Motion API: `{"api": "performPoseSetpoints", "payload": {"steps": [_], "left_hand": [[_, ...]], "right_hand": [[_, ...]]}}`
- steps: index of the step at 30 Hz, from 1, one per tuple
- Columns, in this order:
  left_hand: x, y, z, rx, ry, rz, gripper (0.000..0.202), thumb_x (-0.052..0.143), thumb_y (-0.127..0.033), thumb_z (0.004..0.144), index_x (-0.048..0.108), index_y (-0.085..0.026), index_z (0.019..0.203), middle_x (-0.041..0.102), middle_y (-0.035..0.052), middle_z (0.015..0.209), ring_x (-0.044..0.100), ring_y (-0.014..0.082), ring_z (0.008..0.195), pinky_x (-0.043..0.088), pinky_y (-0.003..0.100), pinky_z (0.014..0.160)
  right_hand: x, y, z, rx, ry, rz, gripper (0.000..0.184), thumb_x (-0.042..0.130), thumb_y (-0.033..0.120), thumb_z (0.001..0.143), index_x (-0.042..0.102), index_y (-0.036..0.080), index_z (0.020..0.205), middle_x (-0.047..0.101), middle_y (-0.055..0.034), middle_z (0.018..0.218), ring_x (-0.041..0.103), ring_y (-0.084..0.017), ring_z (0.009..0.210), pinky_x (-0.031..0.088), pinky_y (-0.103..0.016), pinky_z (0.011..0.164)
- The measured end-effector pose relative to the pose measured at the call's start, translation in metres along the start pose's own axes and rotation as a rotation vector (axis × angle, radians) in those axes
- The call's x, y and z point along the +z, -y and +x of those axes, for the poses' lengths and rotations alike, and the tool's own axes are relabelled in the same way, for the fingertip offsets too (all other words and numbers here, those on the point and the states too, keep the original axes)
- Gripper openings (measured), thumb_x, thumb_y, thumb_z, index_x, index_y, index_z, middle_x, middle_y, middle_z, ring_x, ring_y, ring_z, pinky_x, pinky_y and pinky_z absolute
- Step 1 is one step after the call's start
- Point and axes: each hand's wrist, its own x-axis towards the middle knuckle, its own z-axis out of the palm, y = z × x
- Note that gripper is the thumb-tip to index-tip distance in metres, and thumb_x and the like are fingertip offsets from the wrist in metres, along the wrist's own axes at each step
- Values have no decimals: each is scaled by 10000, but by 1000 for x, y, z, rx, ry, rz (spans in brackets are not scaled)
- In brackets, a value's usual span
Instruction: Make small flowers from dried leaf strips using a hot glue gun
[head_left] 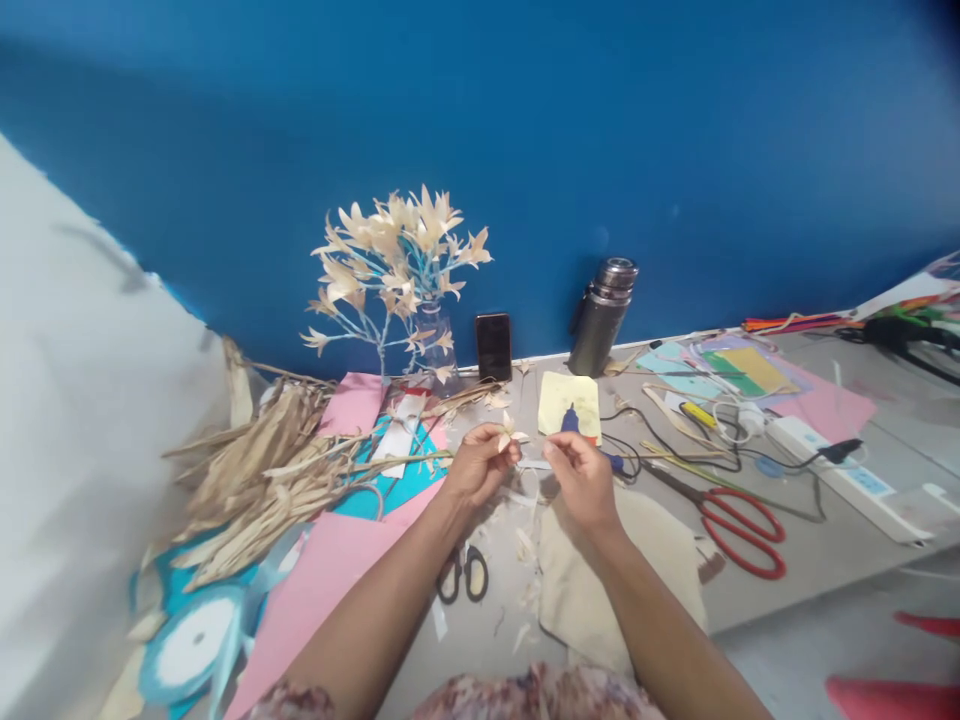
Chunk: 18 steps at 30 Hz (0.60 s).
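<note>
A small cream flower [511, 432], its petals like dried husk, is pinched between the fingertips of my left hand [478, 464]. Just to the right, my right hand [582, 478] has its thumb and forefinger pressed together; what they hold, if anything, is too small to make out. Beyond that hand, a blue glue gun [570, 418] rests with its tip over a yellow paper pad [551, 402]. Black-handled scissors [463, 576] lie below my left wrist. Under my right forearm is a beige cloth [574, 590].
A bunch of similar flowers [405, 235] stands at the back, beside a phone [493, 347] and a thermos [602, 318]. Dried husks [277, 480] and blue ribbon [154, 655] lie left. Red-handled shears [742, 525], cables and a white power strip [847, 478] occupy the right.
</note>
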Motion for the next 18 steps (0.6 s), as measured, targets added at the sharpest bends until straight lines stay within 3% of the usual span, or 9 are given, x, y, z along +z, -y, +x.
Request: {"api": "performPoseSetpoints", "payload": {"steps": [7,13,18], "left_hand": [[13,0,-8,-28,68,86,319,923,-227,522,666,-126,682,675,34,584,620,128,528,501,243,571],[13,2,-9,-32,125,123,278,907,-206,558,677,-120,689,687,39,621,620,125,535,493,239,554],[10,4,-7,-40,149,111,271,896,-188,577,704,-134,760,673,21,613,616,125,544,487,232,540]], "right_hand": [[-6,28,7,-101,127,48,205,636,363,853,666,175,929,655,-19,795,583,-159,688,443,-273,636],[-3,39,7,-108,175,31,76,647,268,798,631,193,797,651,0,750,607,-163,673,447,-273,630],[-3,39,12,-104,210,12,97,642,267,786,615,199,722,638,10,663,588,-158,610,445,-267,589]]}}
